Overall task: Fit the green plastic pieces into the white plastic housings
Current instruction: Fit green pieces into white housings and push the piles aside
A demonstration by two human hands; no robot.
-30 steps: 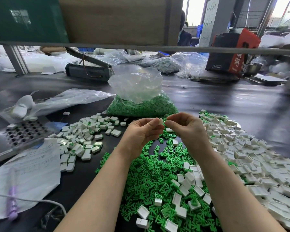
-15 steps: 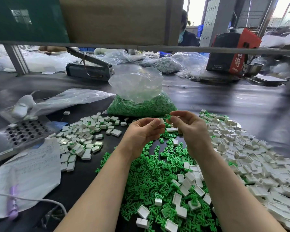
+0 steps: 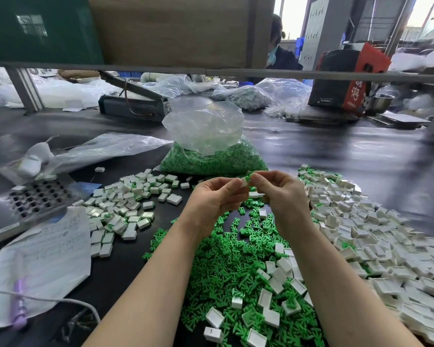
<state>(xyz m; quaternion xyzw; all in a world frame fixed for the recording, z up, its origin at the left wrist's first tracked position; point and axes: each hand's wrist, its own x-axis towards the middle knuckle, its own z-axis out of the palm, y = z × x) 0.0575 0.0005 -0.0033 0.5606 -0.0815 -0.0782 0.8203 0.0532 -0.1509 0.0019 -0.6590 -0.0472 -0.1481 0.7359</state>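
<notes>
While both hands meet above the green pile (image 3: pixel 226 266):
Left hand (image 3: pixel 216 199): fingers curled, pinching a white housing (image 3: pixel 243 182).
Right hand (image 3: pixel 281 194): pinching a green piece (image 3: pixel 249 178) against that housing.
Empty housings (image 3: pixel 376 236): heaped right of the pile.
Fitted housings (image 3: pixel 125 209): spread left of it.
Bag (image 3: pixel 211 151): green pieces, behind the pile on the bench (image 3: pixel 336 156).

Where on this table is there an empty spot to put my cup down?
Bare black table lies behind the bag of green pieces and the white housings on the right. It is crowded near the hands, under the green pieces.
</notes>
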